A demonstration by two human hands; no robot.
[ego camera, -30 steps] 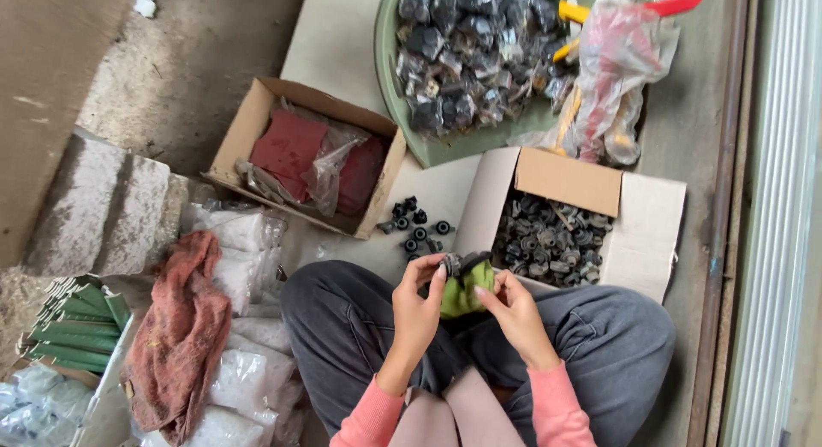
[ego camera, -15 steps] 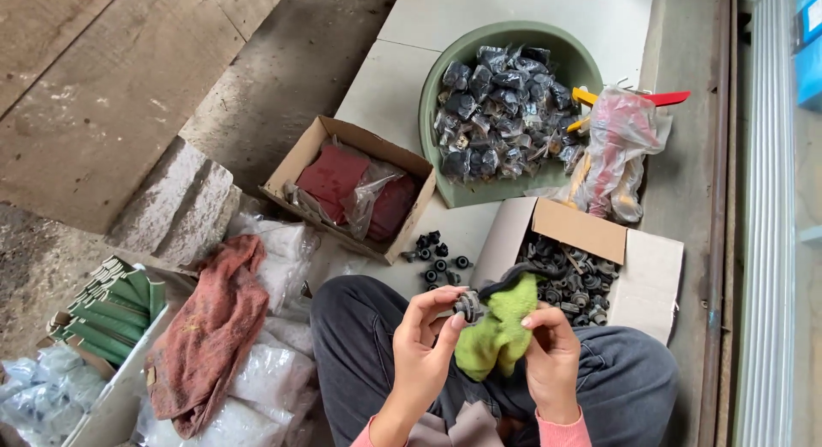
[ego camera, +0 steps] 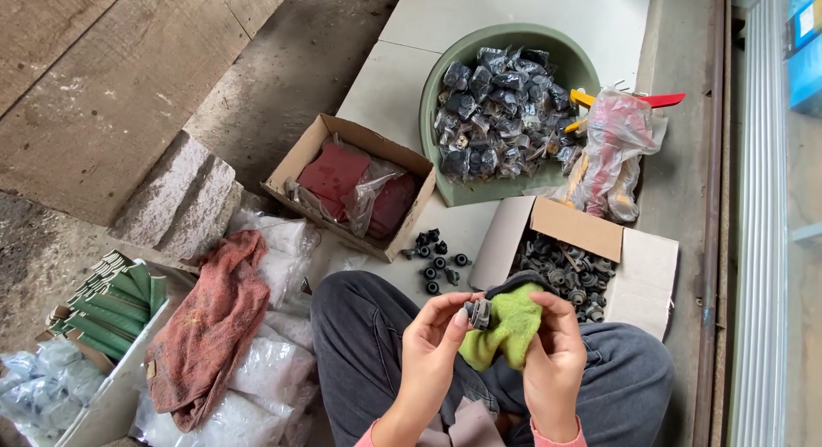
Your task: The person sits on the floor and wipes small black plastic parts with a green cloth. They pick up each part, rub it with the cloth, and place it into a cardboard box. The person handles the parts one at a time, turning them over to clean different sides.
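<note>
Metal, small and round, the fitting (ego camera: 478, 314) sits pinched in the left hand (ego camera: 437, 344) over the lap. Right hand (ego camera: 555, 357) grips a fuzzy green cloth (ego camera: 509, 327) against it, above a cardboard box (ego camera: 599, 233) of dark fittings.

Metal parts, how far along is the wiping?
Done, it seems: bagged parts fill the green basin. In hand: left hand holds one small part, right hand a green cloth. Left: the open box of dark parts, plus loose ones on the floor.
</note>
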